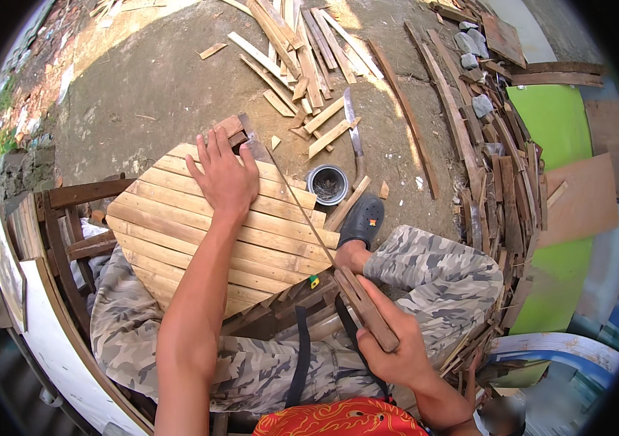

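Bracing slatted panel (171, 214) under spread left hand (228, 178), wrapping right hand (396, 341) round saw handle (366, 309), and apparently risking a skewed cut through any slip of one-handed hold.

Grey stones (467, 42), stacked boards (509, 196), a bright green panel (553, 120)
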Demonstrator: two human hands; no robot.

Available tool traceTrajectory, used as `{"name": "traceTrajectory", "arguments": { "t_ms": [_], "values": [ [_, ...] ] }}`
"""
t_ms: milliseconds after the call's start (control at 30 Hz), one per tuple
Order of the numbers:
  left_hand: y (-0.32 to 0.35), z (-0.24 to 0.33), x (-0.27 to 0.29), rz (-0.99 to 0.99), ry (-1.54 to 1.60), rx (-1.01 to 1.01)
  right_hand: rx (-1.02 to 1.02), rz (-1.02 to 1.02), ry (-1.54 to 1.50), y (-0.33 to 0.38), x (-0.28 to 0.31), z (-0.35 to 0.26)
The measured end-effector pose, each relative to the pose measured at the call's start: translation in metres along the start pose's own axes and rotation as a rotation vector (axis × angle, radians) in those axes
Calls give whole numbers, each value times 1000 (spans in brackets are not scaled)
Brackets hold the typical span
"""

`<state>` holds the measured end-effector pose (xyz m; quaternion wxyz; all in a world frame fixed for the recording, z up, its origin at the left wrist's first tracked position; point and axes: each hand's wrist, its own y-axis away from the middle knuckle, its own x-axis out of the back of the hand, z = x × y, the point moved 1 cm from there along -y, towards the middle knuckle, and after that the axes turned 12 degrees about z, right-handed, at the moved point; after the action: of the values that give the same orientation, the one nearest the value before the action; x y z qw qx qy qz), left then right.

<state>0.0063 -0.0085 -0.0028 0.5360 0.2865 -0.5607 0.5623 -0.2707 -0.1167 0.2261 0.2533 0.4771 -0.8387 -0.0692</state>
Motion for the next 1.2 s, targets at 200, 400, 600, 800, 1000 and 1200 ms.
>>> {"name": "traceTrajectory", "arguments": {
  "t_ms": [200,400,600,800,1000,1200],
  "values": [
    [-2,4,3,-2,-25,6,185,123,75,-115,-68,27],
    [-3,1,4,0,2,-12,284,176,30,-148,-108,61],
    [0,-1,-3,-32,20,20,247,94,16,34,-2,42],
    [-4,2,0,-38,-8,-2,149,161,23,-145,-98,42],
    [-4,-1,0,-51,-37,-17,235,155,-69,-126,-106,78],
    [0,0,-10,26,-28,-42,120,128,-63,67,1,65]
  ]
}}
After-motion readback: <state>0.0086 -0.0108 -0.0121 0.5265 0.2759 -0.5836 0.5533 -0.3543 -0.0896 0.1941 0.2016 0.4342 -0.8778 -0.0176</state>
